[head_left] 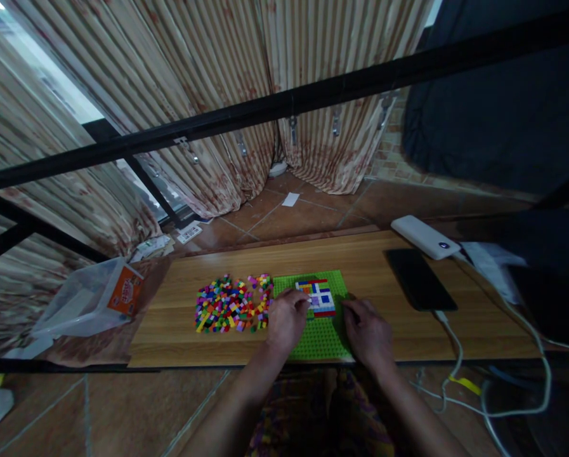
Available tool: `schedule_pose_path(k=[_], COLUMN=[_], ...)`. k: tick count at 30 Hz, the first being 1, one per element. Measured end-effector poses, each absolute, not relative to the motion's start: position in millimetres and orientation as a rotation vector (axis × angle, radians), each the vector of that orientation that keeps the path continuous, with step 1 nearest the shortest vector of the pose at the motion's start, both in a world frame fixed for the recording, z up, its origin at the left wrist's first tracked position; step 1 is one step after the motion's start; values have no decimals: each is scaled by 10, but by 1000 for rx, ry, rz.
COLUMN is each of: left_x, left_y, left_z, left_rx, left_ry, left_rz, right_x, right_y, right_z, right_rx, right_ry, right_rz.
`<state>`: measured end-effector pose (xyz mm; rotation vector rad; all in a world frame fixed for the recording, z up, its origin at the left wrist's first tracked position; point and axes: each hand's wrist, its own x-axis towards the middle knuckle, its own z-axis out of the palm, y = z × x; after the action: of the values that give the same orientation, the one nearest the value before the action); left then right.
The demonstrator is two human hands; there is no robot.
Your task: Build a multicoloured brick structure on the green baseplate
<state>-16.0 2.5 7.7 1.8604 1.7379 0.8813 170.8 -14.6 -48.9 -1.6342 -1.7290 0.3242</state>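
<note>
Forearms (252, 387) are cropped, left hand (285, 319) partly hiding the green baseplate (320, 341).

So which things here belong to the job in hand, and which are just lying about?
Apparently in use:
- green studded plastic baseplate
- flat multicoloured brick pattern on it
- heap of small multicoloured bricks

Seemingly just lying about:
- flat black phone
- white oblong power bank
- white paper on the floor

Green studded baseplate (315, 341), flat; white, blue, red brick patch (323, 297) on top; loose multicoloured bricks (226, 304) beside.
</note>
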Motion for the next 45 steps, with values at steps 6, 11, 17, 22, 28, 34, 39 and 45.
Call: schedule_pose_path(k=[6,11,17,22,28,34,39,45], left_x=[-155,-137,-126,-124,-119,-103,-80,-84], left_y=[39,1,-41,-52,-19,7,4,10], left_z=[92,112,128,223,335,311,250,166], left_rx=[1884,1980,2087,2181,2269,2284,2235,2119], left_ry=[1772,1840,1883,1919,1911,1894,1892,1916], left_rz=[873,819,720,525,315,300,401,563], right_x=[1713,1712,1706,1705,1710,1708,1708,1706], right_y=[-146,-148,-151,-149,-148,-149,-149,-150], right_z=[-496,-489,-466,-456,-451,-444,-443,-434], right_rx=[-1636,-1639,-1649,-1642,-1648,-1641,-1626,-1644], right_ry=[-1733,-1741,-1725,-1721,-1725,-1726,-1715,-1713], right_rz=[314,319,332,336,317,331,342,338])
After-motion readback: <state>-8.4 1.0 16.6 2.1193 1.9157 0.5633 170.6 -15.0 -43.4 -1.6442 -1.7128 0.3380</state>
